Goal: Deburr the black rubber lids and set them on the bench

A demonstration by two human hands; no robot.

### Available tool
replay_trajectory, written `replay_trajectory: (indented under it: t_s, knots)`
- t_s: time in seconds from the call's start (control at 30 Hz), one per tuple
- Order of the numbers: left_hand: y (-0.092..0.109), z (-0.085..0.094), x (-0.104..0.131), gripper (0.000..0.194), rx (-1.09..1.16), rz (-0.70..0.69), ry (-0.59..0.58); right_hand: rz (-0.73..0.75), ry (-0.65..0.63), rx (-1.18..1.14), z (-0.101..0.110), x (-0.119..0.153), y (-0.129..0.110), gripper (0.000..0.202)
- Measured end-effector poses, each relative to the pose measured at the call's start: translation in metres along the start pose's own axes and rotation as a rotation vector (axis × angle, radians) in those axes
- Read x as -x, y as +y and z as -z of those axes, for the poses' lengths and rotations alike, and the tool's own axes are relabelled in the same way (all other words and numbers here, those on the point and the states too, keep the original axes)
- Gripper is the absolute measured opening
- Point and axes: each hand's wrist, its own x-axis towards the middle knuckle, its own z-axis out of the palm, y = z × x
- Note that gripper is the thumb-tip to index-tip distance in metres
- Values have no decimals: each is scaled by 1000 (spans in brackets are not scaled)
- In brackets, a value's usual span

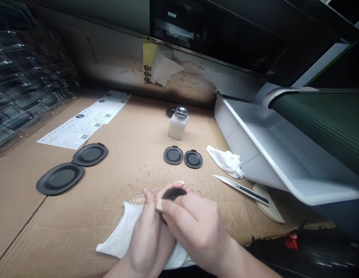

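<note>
Near the front edge, my left hand (149, 231) cradles a small black rounded part (174, 193), its fingers curled round the far side. My right hand (199, 222) pinches a small beige piece (159, 205) against this part; its material is hard to make out. Much of the black part is hidden by my fingers. Beneath both hands lies a white cloth (118, 235). Just beyond them, two black rounded parts with shallow recesses, a left one (173, 155) and a right one (193, 159), rest side by side on the cardboard.
A pump-top bottle (177, 128) stands farther back. Two larger black parts (60, 178) lie left, near printed sheets (81, 123). On the right are a crumpled white cloth (225, 161), a utility knife (243, 188) over a beige flat piece (270, 206), and a grey bin (251, 135). Clear plastic trays (31, 73) are stacked left.
</note>
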Motion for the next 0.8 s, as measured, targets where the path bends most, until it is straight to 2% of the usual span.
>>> replay_trajectory:
  t_s: [0.13, 0.23, 0.3, 0.37, 0.43, 0.5, 0.6, 0.7, 0.8]
  knots:
    - [-1, 2, -1, 47, 50, -12, -22, -65, 47, 35, -4, -5, 2, 21]
    - [0, 1, 1, 52, 27, 16, 13, 13, 24, 20, -1, 2, -5, 21]
    - [1, -2, 1, 55, 9, 19, 36, 91, -3, 9, 6, 10, -7, 18]
    - [1, -4, 0, 55, 10, 14, 59, 105, -44, -15, 17, 17, -3, 14]
    - [1, -4, -1, 54, 23, 9, 70, 11, -51, -59, 27, 21, 4, 14]
    - [0, -4, -3, 53, 31, 8, 66, -150, -2, -92, 31, 20, 10, 16]
    - [0, -2, -3, 50, 28, 6, 63, -315, 62, -122, 21, 15, 9, 14]
    - [0, -1, -3, 49, 15, -2, 54, -373, 99, -132, 3, 10, -2, 14]
    - [0, -2, -2, 49, 5, -11, 35, -332, 152, -118, -4, 11, -12, 14]
